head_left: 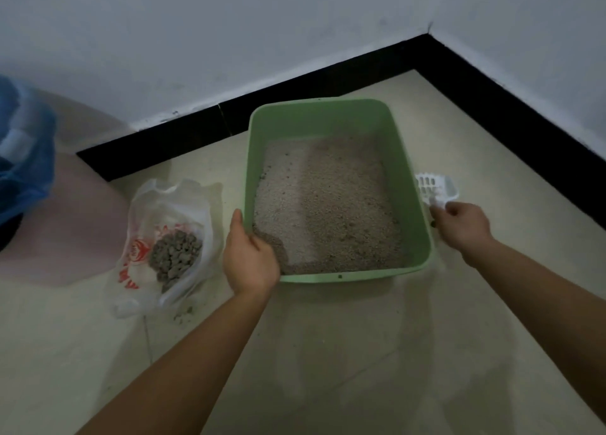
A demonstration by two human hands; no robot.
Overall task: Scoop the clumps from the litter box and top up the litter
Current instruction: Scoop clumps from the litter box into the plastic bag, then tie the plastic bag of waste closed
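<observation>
A green litter box (328, 113) sits on the tiled floor near the room's corner, filled with pale grainy litter (328, 205). My left hand (251, 260) grips the box's near left rim, thumb on the outside. My right hand (460, 226) is closed on the handle of a white slotted scoop (434, 187), which lies beside the box's right wall. Left of the box, a clear plastic bag with red print (164, 237) lies open and holds a pile of grey clumps (175, 256).
A few grey crumbs (185, 315) lie on the floor by the bag. A pink container lined with a blue bag (26, 159) stands at the far left. White walls with a black baseboard (328, 77) close the corner behind the box.
</observation>
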